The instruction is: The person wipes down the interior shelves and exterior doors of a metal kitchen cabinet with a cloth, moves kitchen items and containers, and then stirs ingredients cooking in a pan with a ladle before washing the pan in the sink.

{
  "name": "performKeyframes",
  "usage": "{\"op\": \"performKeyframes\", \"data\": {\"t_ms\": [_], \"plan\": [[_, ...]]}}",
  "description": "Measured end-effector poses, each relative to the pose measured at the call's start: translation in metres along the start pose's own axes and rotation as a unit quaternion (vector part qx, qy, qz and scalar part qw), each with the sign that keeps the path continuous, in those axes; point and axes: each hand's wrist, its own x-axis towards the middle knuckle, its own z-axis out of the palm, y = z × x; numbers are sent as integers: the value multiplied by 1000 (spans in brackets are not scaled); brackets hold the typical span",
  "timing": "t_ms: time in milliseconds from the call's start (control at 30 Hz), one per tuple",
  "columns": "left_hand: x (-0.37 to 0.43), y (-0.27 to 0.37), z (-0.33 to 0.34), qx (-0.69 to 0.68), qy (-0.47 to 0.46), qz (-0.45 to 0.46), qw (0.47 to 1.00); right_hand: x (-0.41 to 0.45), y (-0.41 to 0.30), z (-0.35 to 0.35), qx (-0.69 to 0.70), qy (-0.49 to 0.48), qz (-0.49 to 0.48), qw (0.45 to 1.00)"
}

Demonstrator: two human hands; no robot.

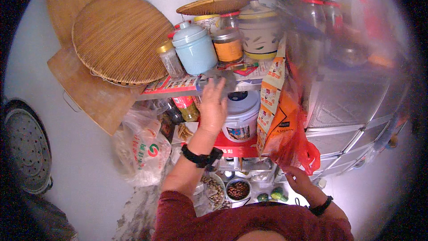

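Note:
My left hand [214, 102] is raised at the front edge of the upper shelf [182, 88], its fingers at a blurred dark grey item [222, 77]; whether it grips this item I cannot tell. Just behind stand a light blue lidded enamel canister [196, 52] and a glass jar with an orange label [228, 48]. Below, beside the wrist, sits a white lidded plastic bucket [241, 120]. My right hand [297, 179] is lower right, fingertips at the bottom of a red plastic bag [309, 159] that hangs by an orange bag [282, 127]; its hold is unclear.
A round woven bamboo tray [122, 40] and wooden boards [87, 90] hang at left. A white plastic bag [147, 150] hangs below them. At right stands a mesh-panelled metal cabinet [341, 103]. A bowl of reddish-brown items [238, 189] and green vegetables [278, 194] lie low down.

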Motion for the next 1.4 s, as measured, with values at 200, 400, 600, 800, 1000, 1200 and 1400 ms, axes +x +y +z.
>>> {"op": "performKeyframes", "data": {"t_ms": [200, 400, 600, 800, 1000, 1200, 1400], "plan": [[-6, 50, 35, -63, -26, 51, 996, 1, 17, -2, 3, -4, -33, 999], [-8, 77, 61, -102, -22, 93, 990, -7, 38, -2, -54, -4, -27, 998], [-35, 68, 58, -154, -62, 15, 986, -10, 41, 2, -57, -17, -29, 998], [-51, 20, 9, -314, 77, -177, 930, -29, 60, -2, -53, 68, 16, 996], [-32, -93, -53, 81, 249, -143, 954, -23, 52, 8, -42, 87, 31, 995], [-43, -193, -35, -2, 261, -280, 924, -8, 13, 35, -58, 73, 0, 996], [-43, -163, -11, -45, 216, -166, 961, 15, -11, 52, -117, 45, -36, 991]]}}
